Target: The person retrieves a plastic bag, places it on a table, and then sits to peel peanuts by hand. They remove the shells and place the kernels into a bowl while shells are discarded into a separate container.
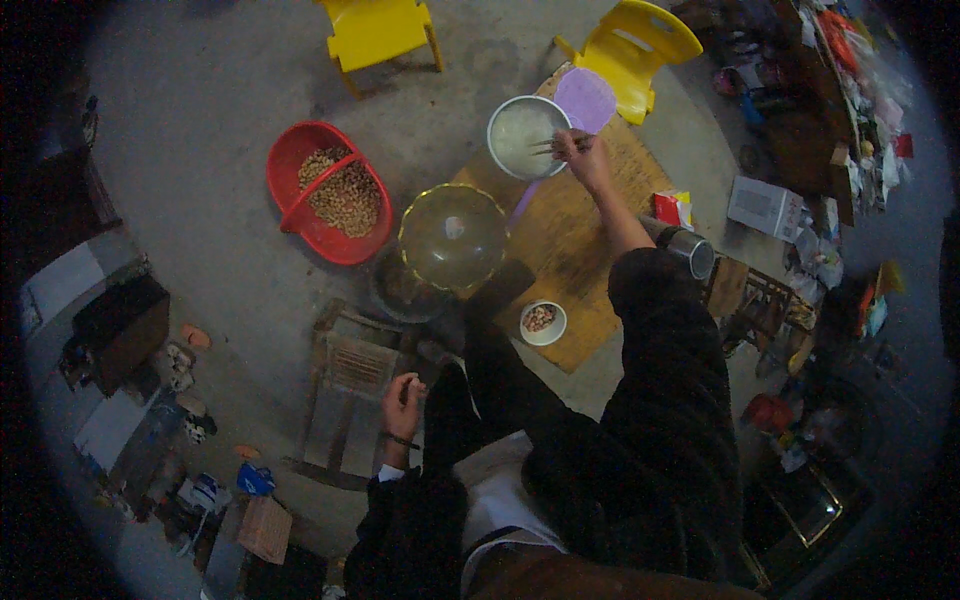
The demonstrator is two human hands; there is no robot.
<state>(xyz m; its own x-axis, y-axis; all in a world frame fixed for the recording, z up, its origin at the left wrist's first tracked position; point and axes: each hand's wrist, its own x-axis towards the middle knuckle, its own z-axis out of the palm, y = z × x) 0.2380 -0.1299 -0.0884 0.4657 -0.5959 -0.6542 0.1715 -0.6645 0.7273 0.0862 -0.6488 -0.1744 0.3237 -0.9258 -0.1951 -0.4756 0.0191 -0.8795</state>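
Note:
My right hand (583, 157) grips a pair of chopsticks (541, 148), their tips over a white-rimmed bowl (490, 142) with pale, whitish contents. That bowl stands on a low wooden table (559, 232). Under it runs what looks like a purple fly swatter (589, 97), its handle showing on the near side. My left hand (402, 405) is beside my knee, fingers curled; whether something small is in them is unclear. A white cup (556, 330) of shelled peanuts sits at the table's near corner. To the left is a clear bowl (480, 259) with a wavy gold rim.
A red basket (285, 161) of unshelled peanuts stands on the concrete floor. Yellow plastic chairs (379, 37) are beyond the table. A metal flask (686, 249) and a red-and-yellow packet (673, 208) lie at right. A wooden chair (360, 364) is at left. Clutter lines both sides.

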